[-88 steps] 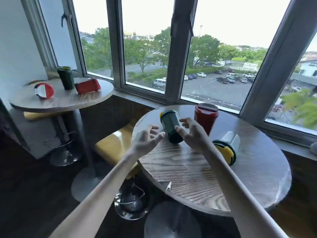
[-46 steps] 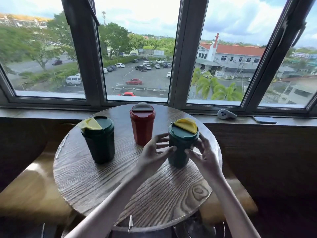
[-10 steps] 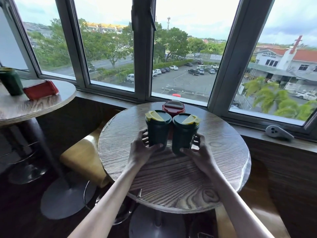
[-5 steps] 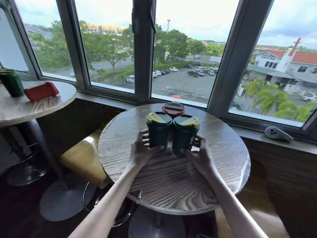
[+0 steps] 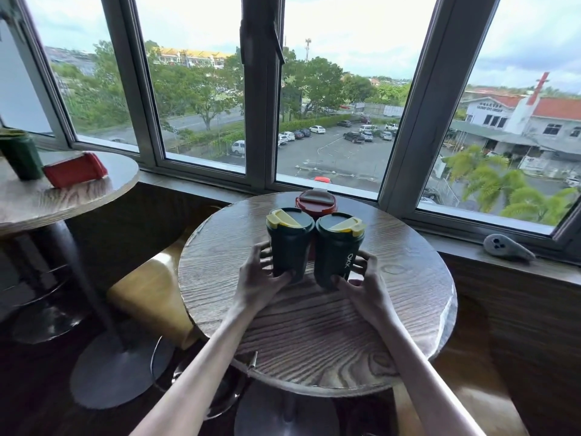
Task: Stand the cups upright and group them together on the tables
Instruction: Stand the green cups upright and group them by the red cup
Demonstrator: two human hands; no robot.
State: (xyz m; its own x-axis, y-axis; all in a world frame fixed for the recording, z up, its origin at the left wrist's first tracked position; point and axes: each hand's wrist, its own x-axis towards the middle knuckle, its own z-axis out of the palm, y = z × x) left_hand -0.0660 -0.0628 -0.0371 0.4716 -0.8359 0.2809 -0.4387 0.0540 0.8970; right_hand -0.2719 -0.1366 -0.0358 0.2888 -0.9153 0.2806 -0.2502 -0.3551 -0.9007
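Two dark green cups with yellow lid flaps stand upright side by side on the near round wooden table point(image 5: 314, 341). My left hand point(image 5: 257, 278) wraps the base of the left green cup point(image 5: 289, 243). My right hand point(image 5: 361, 281) wraps the base of the right green cup point(image 5: 338, 250). A red cup point(image 5: 316, 203) stands upright just behind and between them, mostly hidden. On the far left table point(image 5: 63, 199) a red cup point(image 5: 75, 169) lies on its side next to an upright green cup point(image 5: 20, 155).
Windows and a sill run behind both tables; a grey controller-like object point(image 5: 506, 248) lies on the sill at right. A yellow stool seat point(image 5: 151, 294) sits between the tables, and table bases and stools stand on the dark floor below.
Over the earlier frames the fallen cups on the near table were stood up and drawn together. In the last second my hands and the two green cups have hardly moved.
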